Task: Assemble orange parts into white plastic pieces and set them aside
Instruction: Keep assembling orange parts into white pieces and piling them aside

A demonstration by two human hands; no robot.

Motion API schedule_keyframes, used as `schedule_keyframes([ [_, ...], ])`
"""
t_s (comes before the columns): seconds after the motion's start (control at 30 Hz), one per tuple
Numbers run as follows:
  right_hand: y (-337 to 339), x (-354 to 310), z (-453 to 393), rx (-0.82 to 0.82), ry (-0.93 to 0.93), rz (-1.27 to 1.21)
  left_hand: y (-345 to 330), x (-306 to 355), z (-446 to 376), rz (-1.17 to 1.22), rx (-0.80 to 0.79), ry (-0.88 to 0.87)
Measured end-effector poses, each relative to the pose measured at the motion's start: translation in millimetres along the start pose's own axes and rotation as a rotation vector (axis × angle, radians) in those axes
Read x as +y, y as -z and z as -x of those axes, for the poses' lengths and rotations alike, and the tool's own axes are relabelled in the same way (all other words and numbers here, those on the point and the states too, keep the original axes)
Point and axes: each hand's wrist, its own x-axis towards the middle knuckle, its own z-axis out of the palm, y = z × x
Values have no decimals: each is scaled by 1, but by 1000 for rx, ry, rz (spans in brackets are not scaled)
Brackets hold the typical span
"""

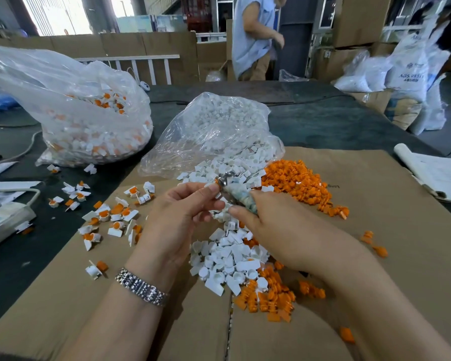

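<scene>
Loose white pieces [227,259] heaped on cardboard, orange parts [294,178] alongside

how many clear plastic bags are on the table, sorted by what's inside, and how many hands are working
Clear bag of assembled white-and-orange pieces: 1
Clear bag of plain white pieces: 1
Hands at work: 2, the left hand and the right hand, both on a small tool
Total: 2 bags, 2 hands

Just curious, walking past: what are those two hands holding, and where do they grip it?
The right hand grips a small wrapped tool round its handle; the left hand pinches something at its metal tip, too hidden to name.
</scene>
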Motion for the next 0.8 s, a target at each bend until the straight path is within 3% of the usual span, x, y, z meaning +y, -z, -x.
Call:
schedule_keyframes([
  [0.27,-1,7,-6,62,20,61,0,-3,-2,16,-12,29],
  [0.4,6,12,0,-24,11,-91,5,-2,-2,-37,51,-76],
  [0.47,12,18,2,3,-8,-134,12,-1,-3,-229,204,-162],
  [0.57,16,32,-6,183,-101,-148,27,0,-10,-681,475,-331],
  [0.63,14,42,-13,271,-193,-95,31,-1,-15,-992,568,-396],
  [0.7,9,50,-18,300,-273,-17,29,-2,-17,-1115,491,-418],
  [0.8,0,56,-26,293,-373,104,21,-10,-15,-1220,213,-411],
])
